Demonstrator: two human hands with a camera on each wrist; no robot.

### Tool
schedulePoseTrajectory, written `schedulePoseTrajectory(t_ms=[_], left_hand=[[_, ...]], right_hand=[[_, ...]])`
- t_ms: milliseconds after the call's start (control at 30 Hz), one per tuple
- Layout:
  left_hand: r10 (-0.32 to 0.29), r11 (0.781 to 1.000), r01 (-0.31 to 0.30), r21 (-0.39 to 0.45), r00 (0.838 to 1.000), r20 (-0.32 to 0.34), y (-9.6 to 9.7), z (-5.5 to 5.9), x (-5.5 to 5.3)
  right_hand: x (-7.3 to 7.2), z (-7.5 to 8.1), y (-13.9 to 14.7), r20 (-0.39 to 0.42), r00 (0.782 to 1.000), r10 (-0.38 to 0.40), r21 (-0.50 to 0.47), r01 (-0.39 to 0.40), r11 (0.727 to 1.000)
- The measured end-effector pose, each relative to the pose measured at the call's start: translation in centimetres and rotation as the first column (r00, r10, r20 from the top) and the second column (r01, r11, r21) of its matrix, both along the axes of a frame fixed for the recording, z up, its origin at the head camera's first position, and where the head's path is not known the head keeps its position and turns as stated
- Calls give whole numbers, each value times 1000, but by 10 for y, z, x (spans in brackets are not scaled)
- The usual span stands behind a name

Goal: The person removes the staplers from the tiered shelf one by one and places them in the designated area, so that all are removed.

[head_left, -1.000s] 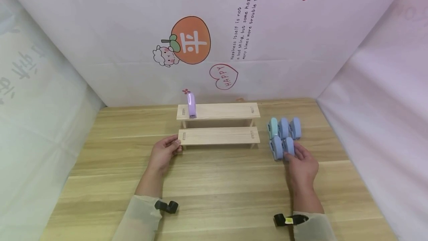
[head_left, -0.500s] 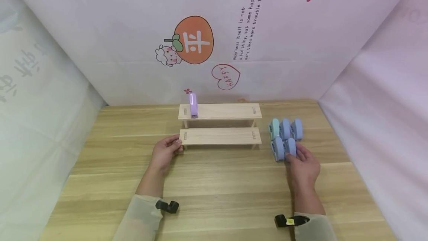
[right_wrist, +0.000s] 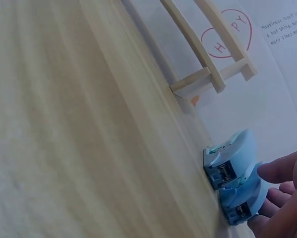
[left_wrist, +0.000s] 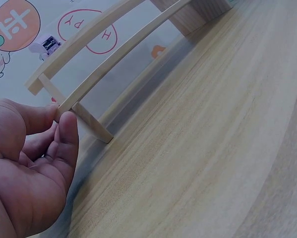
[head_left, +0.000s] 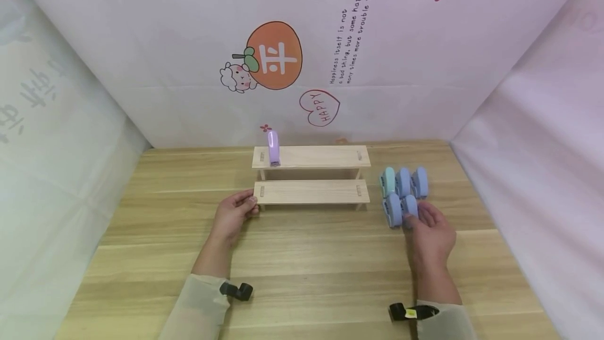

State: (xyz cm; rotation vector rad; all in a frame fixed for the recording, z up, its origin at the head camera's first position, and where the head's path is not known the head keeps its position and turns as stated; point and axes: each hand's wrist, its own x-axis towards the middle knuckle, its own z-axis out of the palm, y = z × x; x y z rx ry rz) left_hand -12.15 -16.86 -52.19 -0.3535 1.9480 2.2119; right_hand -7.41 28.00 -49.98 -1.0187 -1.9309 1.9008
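My left hand (head_left: pixel 232 216) pinches the left end of the lower board of a two-tier wooden shelf (head_left: pixel 311 192) between thumb and fingers; the left wrist view shows the fingertips on the board's corner. A small purple stapler (head_left: pixel 273 148) stands on the upper board (head_left: pixel 321 156), near its left end. On the right, my right hand (head_left: pixel 434 235) has its thumb and fingers about the front right blue stapler (head_left: pixel 409 206). The right wrist view shows the thumb (right_wrist: pixel 277 168) at one side of that stapler and the fingers at the other. It sits beside another blue stapler (head_left: pixel 392 210).
Behind these two stand a teal stapler (head_left: pixel 388 181) and two more blue staplers (head_left: pixel 419 181), close together on the wooden table (head_left: pixel 302 272). A printed white cloth (head_left: pixel 387 114) rises at the table's back edge, with white cloth at both sides.
My right hand has shifted slightly to the right, while the staplers keep their places. My left hand stays at the shelf end. The head view has swung slightly.
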Motion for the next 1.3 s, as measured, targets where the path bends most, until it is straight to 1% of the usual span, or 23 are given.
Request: schedulePoseTrajectory(t_ms=[267,400,533,633,833,1033,1233,1300], left_hand=[[11,1000,-11,7,1000,7,1,0,0],[21,1000,-21,10,1000,7,2,1,-1],[24,1000,-24,11,1000,6,2,2,-1],[23,1000,-23,11,1000,9,2,2,0],[14,1000,-14,13,1000,7,1,1,-1],[14,1000,-14,27,1000,17,0,0,0],[8,1000,-8,8,1000,4,-1,-1,0],[11,1000,-11,3,1000,1,0,0,-1]], right_hand=[[0,8,1,-33,999,-3,-7,3,1000],[-2,13,1,-38,999,1,19,0,1000],[-4,16,-1,-35,999,27,69,-25,997],[-6,17,-3,-48,998,47,104,-42,994],[-9,17,-8,-120,992,44,79,-35,996],[-10,17,-10,-127,989,74,91,-63,994],[-11,20,-17,-152,985,85,150,-62,987],[-12,20,-19,-162,982,92,156,-67,986]])
